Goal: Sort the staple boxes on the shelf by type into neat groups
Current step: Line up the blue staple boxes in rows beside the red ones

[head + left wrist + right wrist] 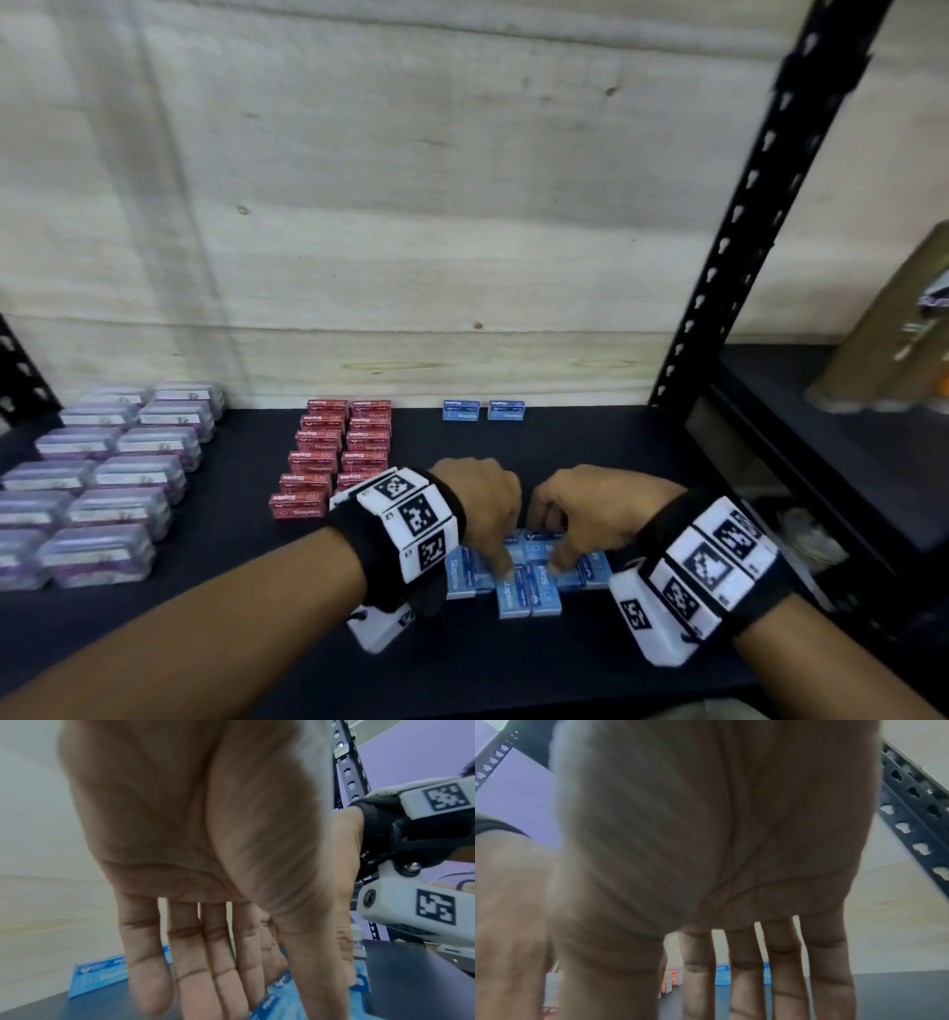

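A loose cluster of blue staple boxes lies at the shelf's front middle. My left hand and right hand both reach down into it. Each has its thumb on the near side of a box and its fingers on the far side. In the left wrist view my left hand pinches a blue box between thumb and straight fingers. The right wrist view shows my right hand pointing down, its fingertips cut off. Two blue boxes stand side by side at the back.
Red staple boxes form two columns left of my hands. Several clear purple-tinted boxes fill the shelf's left side in two columns. A black slotted upright bounds the right side. A wooden back panel closes the rear.
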Demonstrator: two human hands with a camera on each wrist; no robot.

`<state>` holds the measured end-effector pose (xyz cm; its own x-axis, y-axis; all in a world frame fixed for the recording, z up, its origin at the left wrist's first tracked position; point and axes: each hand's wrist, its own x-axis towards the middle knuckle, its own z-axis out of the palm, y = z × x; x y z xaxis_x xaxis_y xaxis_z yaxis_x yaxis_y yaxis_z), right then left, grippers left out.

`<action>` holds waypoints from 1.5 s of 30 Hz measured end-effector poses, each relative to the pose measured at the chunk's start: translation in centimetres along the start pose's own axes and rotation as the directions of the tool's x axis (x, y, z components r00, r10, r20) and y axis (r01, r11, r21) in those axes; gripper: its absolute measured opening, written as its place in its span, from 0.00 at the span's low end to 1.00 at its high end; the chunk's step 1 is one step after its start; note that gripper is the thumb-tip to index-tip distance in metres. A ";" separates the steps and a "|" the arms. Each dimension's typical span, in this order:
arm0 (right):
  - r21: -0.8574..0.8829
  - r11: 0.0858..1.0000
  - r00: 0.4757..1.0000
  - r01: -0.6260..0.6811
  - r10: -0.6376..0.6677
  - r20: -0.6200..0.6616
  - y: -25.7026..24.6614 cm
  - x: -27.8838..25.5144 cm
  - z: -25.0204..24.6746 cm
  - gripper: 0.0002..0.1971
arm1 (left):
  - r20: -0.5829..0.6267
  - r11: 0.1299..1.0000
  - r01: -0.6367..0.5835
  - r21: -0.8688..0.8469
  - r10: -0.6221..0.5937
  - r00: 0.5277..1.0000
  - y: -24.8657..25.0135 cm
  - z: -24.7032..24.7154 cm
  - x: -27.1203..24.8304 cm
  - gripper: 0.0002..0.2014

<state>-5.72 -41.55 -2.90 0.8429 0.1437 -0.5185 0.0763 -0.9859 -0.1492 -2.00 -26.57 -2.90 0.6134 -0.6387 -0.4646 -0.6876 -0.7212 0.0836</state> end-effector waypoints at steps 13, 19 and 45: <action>-0.024 0.999 0.995 -0.033 0.030 -0.095 1.2 2.1 -1.5 0.21 | -0.137 0.997 0.003 -0.078 -0.014 0.991 -2.1 -1.0 1.9 0.23; -0.036 0.998 0.995 -0.059 0.056 -0.078 3.0 6.1 -3.7 0.18 | -0.189 0.997 0.049 -0.062 -0.060 0.980 -4.6 -2.8 4.7 0.20; 0.076 0.991 0.970 -0.106 0.120 -0.213 5.0 9.0 -4.2 0.12 | -0.254 0.963 0.242 -0.116 -0.265 0.930 -8.6 -1.0 7.3 0.13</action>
<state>4.48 -45.53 -4.83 0.9398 0.0030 -0.3417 -0.0540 -0.9861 -0.1571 8.78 -25.29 -6.12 0.8512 -0.4714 -0.2308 -0.4687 -0.8806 0.0700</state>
